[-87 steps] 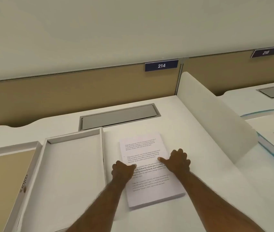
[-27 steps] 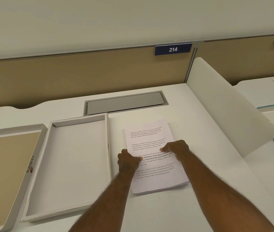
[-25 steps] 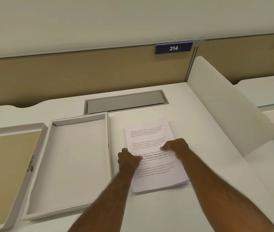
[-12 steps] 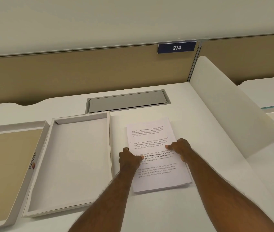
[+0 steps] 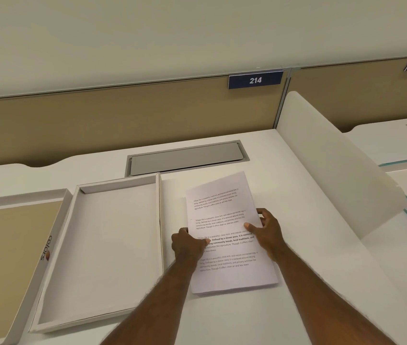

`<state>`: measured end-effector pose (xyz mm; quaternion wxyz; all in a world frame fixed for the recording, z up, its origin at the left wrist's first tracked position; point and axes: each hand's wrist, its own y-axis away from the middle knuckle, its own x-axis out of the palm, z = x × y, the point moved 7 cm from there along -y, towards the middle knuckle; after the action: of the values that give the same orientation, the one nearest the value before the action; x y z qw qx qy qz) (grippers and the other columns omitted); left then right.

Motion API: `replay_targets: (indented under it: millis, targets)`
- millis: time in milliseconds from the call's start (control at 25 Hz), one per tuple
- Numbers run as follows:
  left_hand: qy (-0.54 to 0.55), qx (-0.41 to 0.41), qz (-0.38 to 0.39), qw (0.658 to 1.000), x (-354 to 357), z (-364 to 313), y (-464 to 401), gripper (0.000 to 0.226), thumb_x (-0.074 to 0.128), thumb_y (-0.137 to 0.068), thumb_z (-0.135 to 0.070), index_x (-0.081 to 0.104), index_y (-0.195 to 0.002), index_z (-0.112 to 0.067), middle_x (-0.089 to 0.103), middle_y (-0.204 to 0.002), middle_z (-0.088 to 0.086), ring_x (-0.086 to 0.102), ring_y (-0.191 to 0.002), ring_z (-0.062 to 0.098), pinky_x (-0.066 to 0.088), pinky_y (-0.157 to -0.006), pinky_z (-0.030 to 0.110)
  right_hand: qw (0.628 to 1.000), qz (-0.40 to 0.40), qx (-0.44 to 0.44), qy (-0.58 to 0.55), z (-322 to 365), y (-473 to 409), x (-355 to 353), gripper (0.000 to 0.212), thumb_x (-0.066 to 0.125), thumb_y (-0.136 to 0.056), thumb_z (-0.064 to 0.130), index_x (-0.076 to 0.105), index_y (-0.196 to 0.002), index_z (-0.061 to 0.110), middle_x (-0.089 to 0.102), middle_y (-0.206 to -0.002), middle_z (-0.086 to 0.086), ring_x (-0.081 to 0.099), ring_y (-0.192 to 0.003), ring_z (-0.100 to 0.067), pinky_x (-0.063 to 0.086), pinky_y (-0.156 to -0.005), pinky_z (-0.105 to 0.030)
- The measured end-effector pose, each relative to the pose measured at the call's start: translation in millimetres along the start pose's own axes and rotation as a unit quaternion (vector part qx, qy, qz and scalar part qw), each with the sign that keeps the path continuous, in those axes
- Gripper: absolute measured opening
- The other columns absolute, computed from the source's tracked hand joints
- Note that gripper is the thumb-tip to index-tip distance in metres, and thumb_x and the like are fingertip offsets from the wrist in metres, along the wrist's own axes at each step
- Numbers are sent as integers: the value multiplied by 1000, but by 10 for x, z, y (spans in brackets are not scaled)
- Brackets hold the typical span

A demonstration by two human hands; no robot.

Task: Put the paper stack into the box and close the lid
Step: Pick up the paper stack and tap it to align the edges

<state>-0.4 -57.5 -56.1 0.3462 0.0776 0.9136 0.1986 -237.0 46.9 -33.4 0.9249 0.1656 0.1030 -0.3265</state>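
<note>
My left hand and right hand reach forward on bare outstretched forearms, fingers curled in a pinching grip, thumbs on top.

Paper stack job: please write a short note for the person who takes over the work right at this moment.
Left hand grips the left edge of the paper stack; right hand grips its right edge.
The stack is on the desk, right of the open box, which is empty. The lid lies upside down left of the box.
Done: stack gripped.
Left: carry it into the box, put the lid on.
</note>
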Motion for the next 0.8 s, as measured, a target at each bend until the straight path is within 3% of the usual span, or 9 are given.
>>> replay_targets:
  millis: [200,320,440,520,640,800]
  targets:
    - [8,-32,-3,999,-11,3,-6,73,88,-62,-24,55,-124,-4,55,-125,14,62,-109,32,55,-92,41,982,-44,-151,100,265,260,104,27,71,-80,14,56,-102,20,69,-92,3,66,-81,-21,56,-73,-35]
    - [40,-43,8,998,-16,38,-18,75,89,-61,-20,54,-125,-5,54,-125,13,63,-106,33,56,-90,43,973,-66,-181,125,340,366,126,23,70,-81,17,56,-99,24,64,-84,9,61,-73,-18,50,-65,-31]
    - [80,-36,10,996,-41,43,9,70,88,-61,-16,54,-122,-6,58,-121,11,65,-103,32,57,-90,45,980,-62,-176,69,364,366,82,24,74,-77,16,57,-92,25,65,-79,9,60,-70,-10,50,-63,-29]
    - [156,-24,36,987,-40,30,21,68,87,-62,-9,50,-119,-9,61,-118,10,65,-101,29,56,-91,45,986,-38,-161,-4,421,337,5,25,77,-74,15,60,-91,21,70,-85,1,66,-77,-17,57,-68,-36]
    - [344,15,132,929,-62,-151,91,69,82,-70,-3,35,-119,-16,61,-121,9,65,-103,26,54,-92,46,984,-15,-141,-109,584,318,-151,28,78,-74,7,61,-93,19,73,-94,-14,71,-83,-31,60,-74,-45]
    - [391,106,169,898,-277,-620,165,65,75,-79,-3,28,-122,-17,67,-116,9,68,-98,24,56,-82,40,970,-11,-138,-198,792,336,-278,29,75,-77,2,58,-96,16,73,-99,-21,70,-83,-36,59,-76,-47]
